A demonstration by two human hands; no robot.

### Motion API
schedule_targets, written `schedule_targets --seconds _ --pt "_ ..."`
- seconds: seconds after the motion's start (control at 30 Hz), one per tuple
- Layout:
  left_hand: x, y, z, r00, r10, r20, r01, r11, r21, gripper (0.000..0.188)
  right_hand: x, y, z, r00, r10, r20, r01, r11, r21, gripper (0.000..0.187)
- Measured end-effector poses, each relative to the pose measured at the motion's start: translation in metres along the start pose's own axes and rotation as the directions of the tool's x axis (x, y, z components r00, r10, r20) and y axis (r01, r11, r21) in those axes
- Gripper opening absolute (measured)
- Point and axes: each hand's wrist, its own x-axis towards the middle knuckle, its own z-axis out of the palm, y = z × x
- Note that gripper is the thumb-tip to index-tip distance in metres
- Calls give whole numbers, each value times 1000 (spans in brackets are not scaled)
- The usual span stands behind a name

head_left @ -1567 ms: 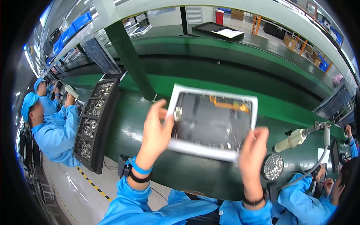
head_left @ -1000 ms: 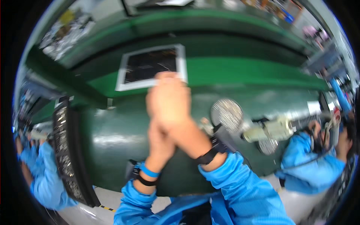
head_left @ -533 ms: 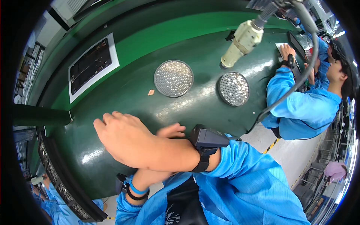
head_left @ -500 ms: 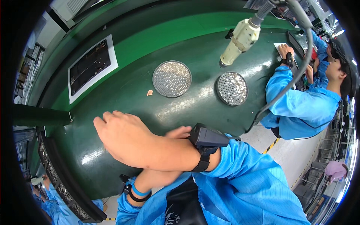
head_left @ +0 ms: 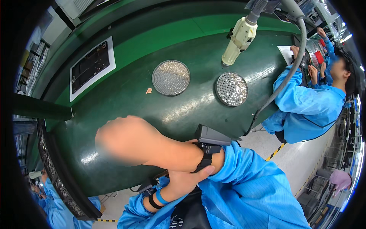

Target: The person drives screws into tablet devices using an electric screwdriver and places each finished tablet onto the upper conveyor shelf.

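Note:
My right arm reaches across to the left, its hand (head_left: 124, 140) above the green table. That hand looks rounded, but blur smears its fingers, and I see nothing in it. My left hand (head_left: 183, 182) is wrapped around my right forearm (head_left: 177, 154) from below. Its thumb lies at the lower end of the black strap; the fingers are mostly hidden behind the forearm. On that strap sits a dark box-shaped device (head_left: 214, 136). My left wrist carries a blue band (head_left: 161, 197) and another dark device (head_left: 148, 187).
On the green table (head_left: 133, 103) lie two round dimpled trays (head_left: 170, 77) (head_left: 231, 89) with small shiny pieces, an orange-pink scrap (head_left: 149, 91) and a dark panel on white paper (head_left: 91, 68). A cream powered screwdriver (head_left: 238, 42) hangs above. A co-worker (head_left: 310, 99) sits to the right.
My left hand has come up from under my right forearm and now grips it beside the strap. The right hand stays in nearly the same place. The co-worker's arms have shifted.

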Motion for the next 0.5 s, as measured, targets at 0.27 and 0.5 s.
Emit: schedule_targets --seconds 0.27,0.5 --pt "6 -12 9 999 -43 5 43 999 -23 74 -17 3 -15 983 -176 -52 174 984 -37 21" --pt "3 2 -45 905 -376 199 407 901 -149 58 -38 -15 -58 972 -202 -123 218 967 136 22"
